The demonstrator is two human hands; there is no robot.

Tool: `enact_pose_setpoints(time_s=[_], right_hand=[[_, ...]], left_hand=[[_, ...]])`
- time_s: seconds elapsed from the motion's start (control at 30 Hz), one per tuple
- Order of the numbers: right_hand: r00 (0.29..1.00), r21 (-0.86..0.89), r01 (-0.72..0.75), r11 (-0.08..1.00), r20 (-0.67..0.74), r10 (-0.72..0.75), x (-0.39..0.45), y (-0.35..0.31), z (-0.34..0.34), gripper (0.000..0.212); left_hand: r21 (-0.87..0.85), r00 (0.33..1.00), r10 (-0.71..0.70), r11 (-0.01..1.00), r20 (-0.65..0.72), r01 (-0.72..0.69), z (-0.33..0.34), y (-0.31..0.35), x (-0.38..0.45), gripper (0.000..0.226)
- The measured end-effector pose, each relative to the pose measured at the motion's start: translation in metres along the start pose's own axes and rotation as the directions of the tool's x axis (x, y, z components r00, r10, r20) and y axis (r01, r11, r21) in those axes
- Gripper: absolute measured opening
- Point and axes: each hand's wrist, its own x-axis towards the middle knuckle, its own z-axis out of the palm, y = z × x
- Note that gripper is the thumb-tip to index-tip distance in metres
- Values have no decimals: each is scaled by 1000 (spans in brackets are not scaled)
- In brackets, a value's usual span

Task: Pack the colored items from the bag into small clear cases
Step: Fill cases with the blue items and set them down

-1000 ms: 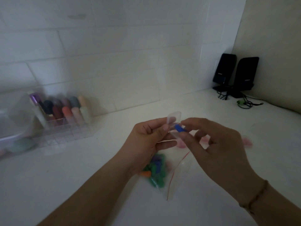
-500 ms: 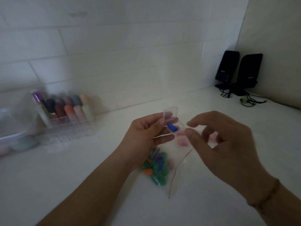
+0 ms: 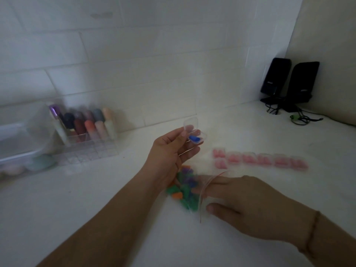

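Holding an open clear case point(image 3: 194, 132) with one blue item point(image 3: 194, 139) pinched in left hand point(image 3: 169, 157); right hand point(image 3: 248, 205), fingers extended, reaches into zip bag point(image 3: 194, 201) of many unpacked items point(image 3: 184, 189); seven pink-filled cases point(image 3: 260, 159) lined behind.

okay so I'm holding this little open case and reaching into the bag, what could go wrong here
The clear case sits open in your left hand, tilted, so the blue piece could slip out. Your right hand is pushing into the bag with nothing pinning it, so the bag might slide or spill toward the filled pink cases.
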Motion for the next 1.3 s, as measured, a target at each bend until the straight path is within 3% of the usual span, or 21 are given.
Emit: enact_pose_setpoints(time_s=[0.1,0.27,0.6,0.73,0.77,0.87,0.93,1.07,1.17,1.3], right_hand=[[1000,-89,17,996,16,-16,4,-5,8,64],[985,-170,-32,985,-170,2,4,-12,14,35],[981,-20,-16,1000,-195,12,9,-15,15,39],[975,70,-42,997,-214,56,3,-9,1,23],[976,170,-46,984,-203,81,-1,-6,-9,18],[969,597,-65,799,-155,194,-16,4,-41,14],[960,718,-84,691,-127,249,-22,12,-56,18],[922,843,-18,537,-194,336,-23,27,-60,50],[863,919,7,395,-206,462,-13,25,-51,36],[870,955,-14,297,-135,474,-5,15,-40,43]], left_hand=[[23,1000,-4,1000,-1,4,1,-1,0,23],[24,1000,-2,1000,15,2,0,-2,0,23],[-4,999,-21,1000,30,21,0,-2,1,24],[-6,1000,-19,1000,23,20,0,0,1,24],[-5,1000,-17,1000,24,17,0,0,0,24],[30,999,-5,1000,40,4,0,1,0,23],[57,998,5,998,67,-9,1,1,-2,23],[132,987,14,991,162,-36,6,-1,-7,25],[173,975,14,983,223,-53,8,-1,-10,26],[199,965,11,978,262,-65,9,-1,-14,28]])
